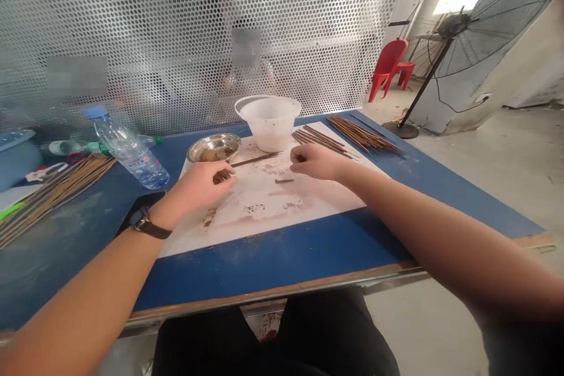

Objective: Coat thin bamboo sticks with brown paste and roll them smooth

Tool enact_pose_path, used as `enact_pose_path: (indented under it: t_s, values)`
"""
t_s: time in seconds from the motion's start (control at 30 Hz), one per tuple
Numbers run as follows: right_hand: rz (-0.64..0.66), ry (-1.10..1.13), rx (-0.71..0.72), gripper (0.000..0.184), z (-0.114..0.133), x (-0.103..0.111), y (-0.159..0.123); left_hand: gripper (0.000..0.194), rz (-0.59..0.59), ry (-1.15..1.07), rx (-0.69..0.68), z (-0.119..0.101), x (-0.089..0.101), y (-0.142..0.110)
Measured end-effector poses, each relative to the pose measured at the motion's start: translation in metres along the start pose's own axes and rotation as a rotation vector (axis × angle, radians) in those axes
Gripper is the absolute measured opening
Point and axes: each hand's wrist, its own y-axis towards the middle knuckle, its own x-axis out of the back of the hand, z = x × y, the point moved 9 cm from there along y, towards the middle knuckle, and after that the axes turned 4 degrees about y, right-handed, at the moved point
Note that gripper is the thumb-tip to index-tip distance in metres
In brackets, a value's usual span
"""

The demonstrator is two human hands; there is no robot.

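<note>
Head view: brown incense-like stick (pixel 253 160) is running from fingers of left hand (pixel 200 185) toward right hand (pixel 319 163), ending short. Both hands are showing curled fingers; can't tell if either is gripping. Short brown piece (pixel 284 181) is lying between, on white paper (pixel 264 197).

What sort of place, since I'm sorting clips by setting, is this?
Probably a workshop: thin brown sticks lie in piles on a blue worktable, a perforated metal screen stands behind it, and a large pedestal fan stands off to the right.
</note>
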Motion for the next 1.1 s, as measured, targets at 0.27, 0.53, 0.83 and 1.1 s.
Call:
enact_pose_path:
  t_s: [0.27,0.53,0.83,1.1]
  values:
    - [0.188,0.217,0.026,0.031,0.056,-0.054,-0.004,0.045,0.035,-0.092,-0.024,0.01,-0.027,-0.006]
    - [0.007,-0.714,0.001,0.014,0.034,-0.052,0.021,0.032,-0.086,0.096,0.134,0.041,-0.003,-0.001]
    - [0.009,-0.517,0.044,0.025,0.02,-0.045,0.011,0.021,-0.32,0.188,0.189,0.063,0.029,0.0]
    - [0.029,-0.426,0.074,0.013,0.018,-0.047,0.011,0.036,-0.188,0.299,0.067,0.072,0.009,0.029]
